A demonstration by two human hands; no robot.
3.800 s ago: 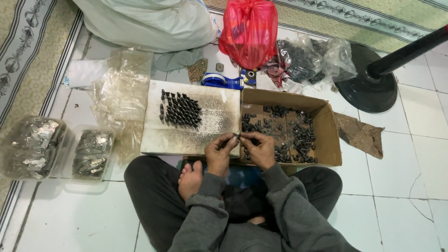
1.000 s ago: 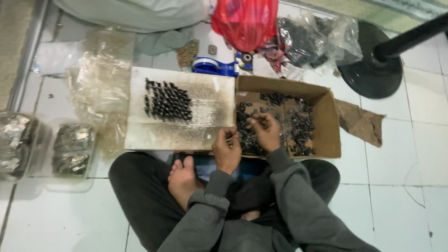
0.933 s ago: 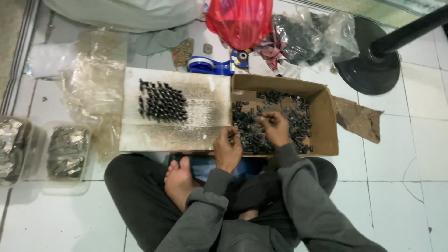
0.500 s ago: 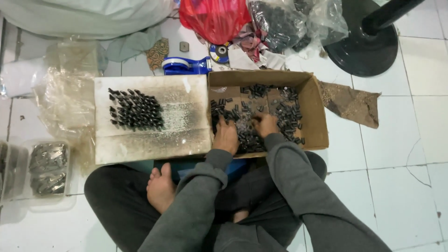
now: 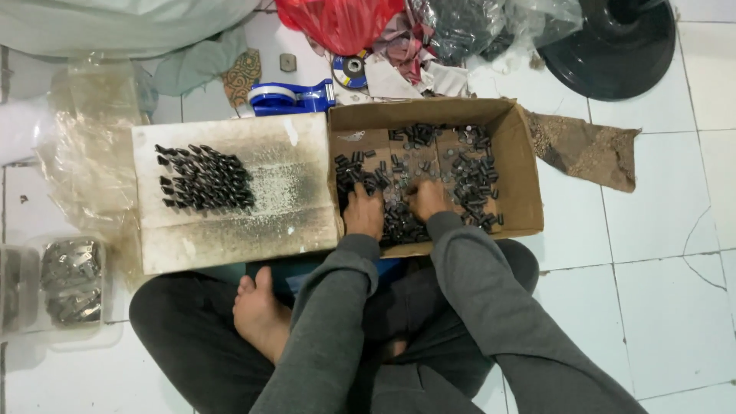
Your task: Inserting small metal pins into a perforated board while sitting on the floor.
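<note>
Small black cylindrical parts (image 5: 468, 172), dull and dark like moulded plastic or metal, lay heaped loose across the floor of an open brown cardboard box (image 5: 521, 165), its corrugated walls scuffed and its right flap (image 5: 586, 149) folded flat onto the white floor tiles (image 5: 659, 268). Both hands were inside the box at its near wall: the left hand (image 5: 363, 212) palm-down at the near-left corner, the right hand (image 5: 426, 201) just right of it, near the middle. The fingers of both were spread slightly and curled down into the pile, their tips buried among the parts, which lay under and ahead of them. Whether either hand had closed on a piece could not be told from above.

Left of the box, edge to edge with it, lay a flat, dusty, grey-stained cardboard sheet (image 5: 245, 222) bearing a neat cluster of black pieces (image 5: 203, 180) set in rows. Behind the box stood a blue tape dispenser (image 5: 287, 97), a red plastic bag (image 5: 337, 23) and a clear bag of dark parts (image 5: 468, 27); behind and to its right sat a round black stand base (image 5: 617, 46). Far to the left of the box, crinkled clear plastic (image 5: 84, 146) and a clear tub of grey metal pieces (image 5: 73, 280) rested on the tiles. The person sat cross-legged in grey sleeves, one bare foot (image 5: 261, 310) in front of the sheet.
</note>
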